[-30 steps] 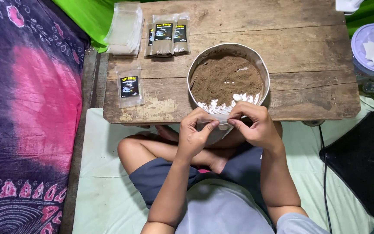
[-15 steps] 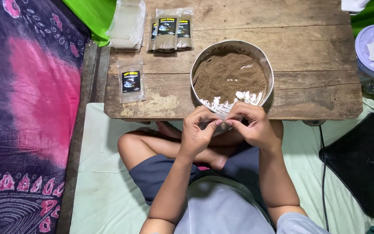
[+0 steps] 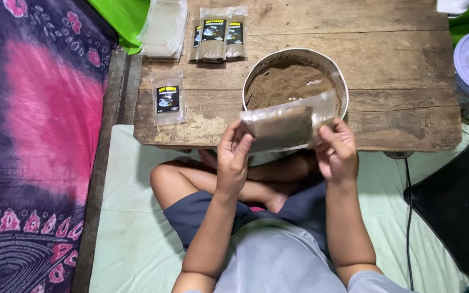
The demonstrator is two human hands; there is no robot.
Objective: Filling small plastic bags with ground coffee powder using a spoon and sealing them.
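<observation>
Here one clear plastic pouch (image 3: 284, 126), partly filled with brown powder, lies sideways in the air over the near rim of the round metal bowl (image 3: 343, 87). The left hand (image 3: 233, 153) pinches its left end, fingers closed on the plastic; the right hand (image 3: 336, 151) grips its right end the same way. The one bowl holds more brown powder and stands on the wooden table (image 3: 397, 65). Beyond the bowl, to its left, lie about three filled pouches (image 3: 218, 33) with dark labels, overlapping. Left of those sits one stack of empty clear bags (image 3: 162, 27). One single labelled pouch (image 3: 168, 101) lies flat left of the bowl.
</observation>
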